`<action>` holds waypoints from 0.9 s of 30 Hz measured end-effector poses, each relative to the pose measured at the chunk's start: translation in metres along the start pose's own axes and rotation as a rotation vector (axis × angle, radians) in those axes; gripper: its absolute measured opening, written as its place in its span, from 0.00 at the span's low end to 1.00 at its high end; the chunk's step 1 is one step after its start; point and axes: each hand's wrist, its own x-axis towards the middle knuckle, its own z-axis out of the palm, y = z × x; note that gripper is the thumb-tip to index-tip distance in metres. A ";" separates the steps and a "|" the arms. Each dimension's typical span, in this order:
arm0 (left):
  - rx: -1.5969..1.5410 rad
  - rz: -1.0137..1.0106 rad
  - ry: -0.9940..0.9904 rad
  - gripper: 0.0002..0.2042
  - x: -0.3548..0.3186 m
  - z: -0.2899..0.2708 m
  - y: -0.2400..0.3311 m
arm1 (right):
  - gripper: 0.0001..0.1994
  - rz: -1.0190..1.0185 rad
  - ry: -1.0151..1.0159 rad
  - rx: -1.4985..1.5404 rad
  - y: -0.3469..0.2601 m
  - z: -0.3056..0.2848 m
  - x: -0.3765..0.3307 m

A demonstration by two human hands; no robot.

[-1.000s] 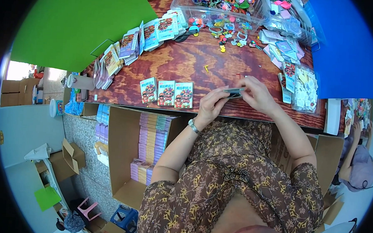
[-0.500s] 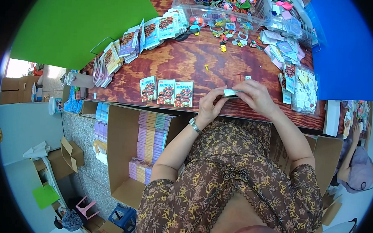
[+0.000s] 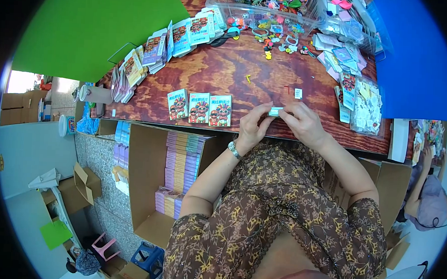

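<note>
My fingers (image 3: 264,110) cover the ends of the small pale piece (image 3: 274,112) I hold, so I cannot tell its full shape, and its print is too small to make out. On the worktop (image 3: 211,69), a tiny red bit (image 3: 287,88) is too little for me to identify. The upper edge cuts off the clear tub (image 3: 249,10) and the green panel (image 3: 88,29); the dark rim clips the blue panel (image 3: 417,53) and a co-worker in purple (image 3: 429,198). My left arm (image 3: 206,183) hides part of the open carton (image 3: 144,186).
</note>
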 end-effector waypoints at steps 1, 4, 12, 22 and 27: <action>-0.001 -0.002 0.000 0.17 0.004 0.000 0.003 | 0.18 -0.003 -0.022 0.046 0.002 0.001 -0.003; 0.177 0.215 0.022 0.17 0.011 -0.003 0.010 | 0.20 -0.010 0.073 0.100 0.002 0.004 -0.009; 0.187 0.240 -0.043 0.14 0.016 0.000 0.015 | 0.21 -0.002 0.130 0.131 0.008 0.021 -0.020; 0.658 -0.099 -0.185 0.15 0.043 -0.103 0.006 | 0.39 0.391 -0.076 -0.452 0.074 -0.067 -0.042; 1.010 -0.052 -0.192 0.21 0.053 -0.115 0.009 | 0.39 0.626 -0.325 -0.686 0.112 -0.083 -0.091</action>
